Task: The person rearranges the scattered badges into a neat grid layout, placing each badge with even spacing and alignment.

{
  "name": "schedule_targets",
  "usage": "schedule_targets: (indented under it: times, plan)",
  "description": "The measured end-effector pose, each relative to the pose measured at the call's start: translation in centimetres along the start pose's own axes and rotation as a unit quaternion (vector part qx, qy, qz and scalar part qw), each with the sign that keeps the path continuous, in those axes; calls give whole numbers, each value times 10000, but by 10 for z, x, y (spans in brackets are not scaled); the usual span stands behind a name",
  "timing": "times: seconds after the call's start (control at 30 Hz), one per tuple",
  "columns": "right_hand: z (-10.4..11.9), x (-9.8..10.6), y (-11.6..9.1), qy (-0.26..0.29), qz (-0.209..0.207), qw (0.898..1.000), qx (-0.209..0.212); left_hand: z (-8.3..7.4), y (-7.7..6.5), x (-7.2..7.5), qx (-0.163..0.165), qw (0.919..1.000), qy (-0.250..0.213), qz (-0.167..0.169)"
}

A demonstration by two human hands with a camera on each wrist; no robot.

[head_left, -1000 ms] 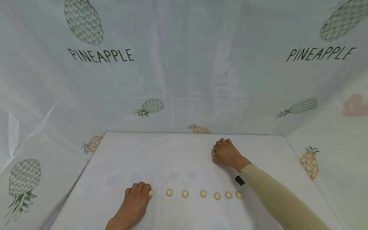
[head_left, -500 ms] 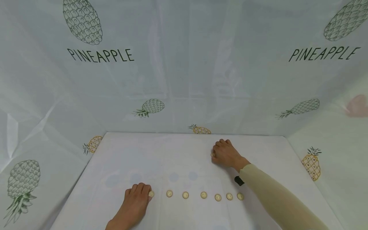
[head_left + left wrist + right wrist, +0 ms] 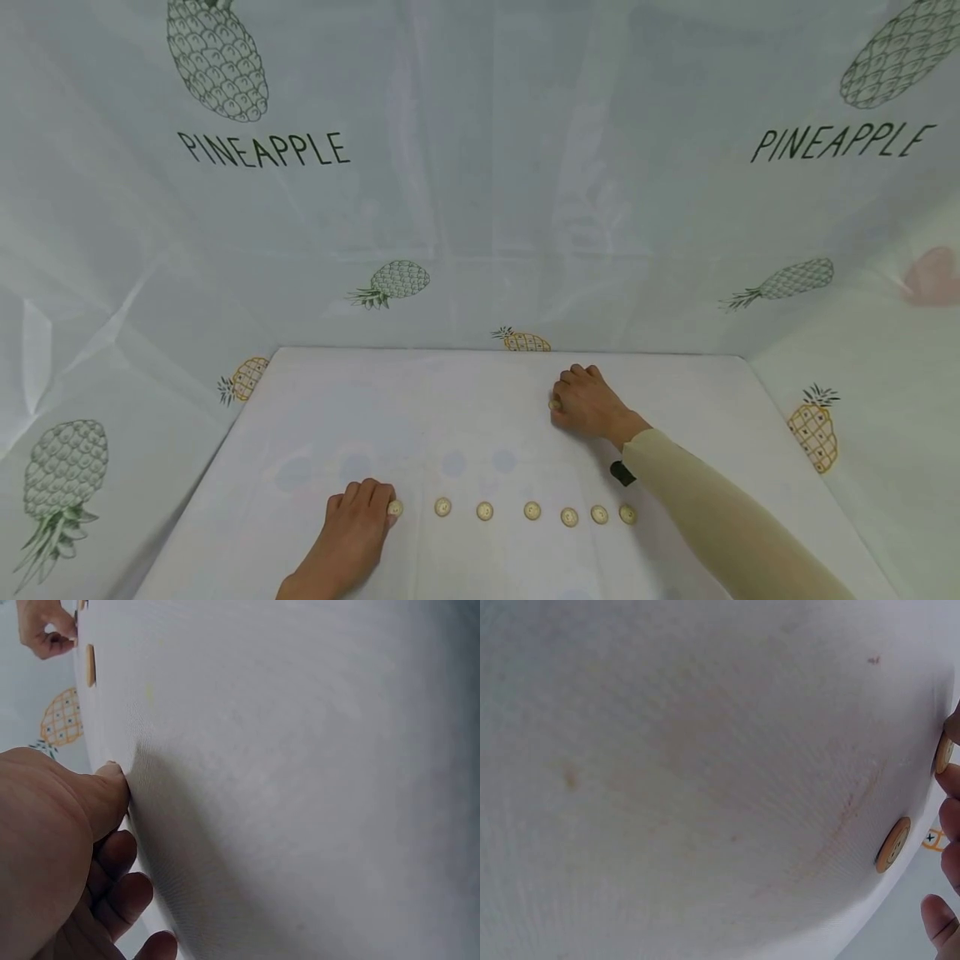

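Note:
Round wooden buttons lie in a loose row across the white table, such as this middle button [image 3: 532,510]. At the row's left end my left hand [image 3: 351,533] pinches a button [image 3: 395,507] between thumb and finger, down on the tabletop. The thumb covers that button in the left wrist view. Farther back and to the right, my right hand [image 3: 588,402] pinches another button [image 3: 555,405] by its edge, also low on the table. In the right wrist view, a second button [image 3: 894,845] lies on the surface close to the curled fingers.
The white table [image 3: 465,400] ends at a back edge against a pineapple-print sheet [image 3: 480,208], which also hangs along both sides. A small black object [image 3: 622,473] shows under the right sleeve's cuff. The right forearm crosses the table's right part.
My right hand has edged slightly to the left with its button. The left hand and the row of buttons have stayed in place.

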State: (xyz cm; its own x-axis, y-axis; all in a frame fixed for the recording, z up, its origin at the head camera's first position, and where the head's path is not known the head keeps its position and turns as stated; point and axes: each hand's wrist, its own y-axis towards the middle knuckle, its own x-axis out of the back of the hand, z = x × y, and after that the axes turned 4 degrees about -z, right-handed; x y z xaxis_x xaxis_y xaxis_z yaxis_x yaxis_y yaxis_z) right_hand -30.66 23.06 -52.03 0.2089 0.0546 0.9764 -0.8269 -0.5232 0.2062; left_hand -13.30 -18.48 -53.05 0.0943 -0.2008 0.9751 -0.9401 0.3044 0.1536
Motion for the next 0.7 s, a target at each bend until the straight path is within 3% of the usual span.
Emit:
schedule_targets:
  times: [0.7]
  plan:
    - [4, 1, 0, -160, -89, 9998, 71, -1, -1, 2, 0, 10000, -30, -48]
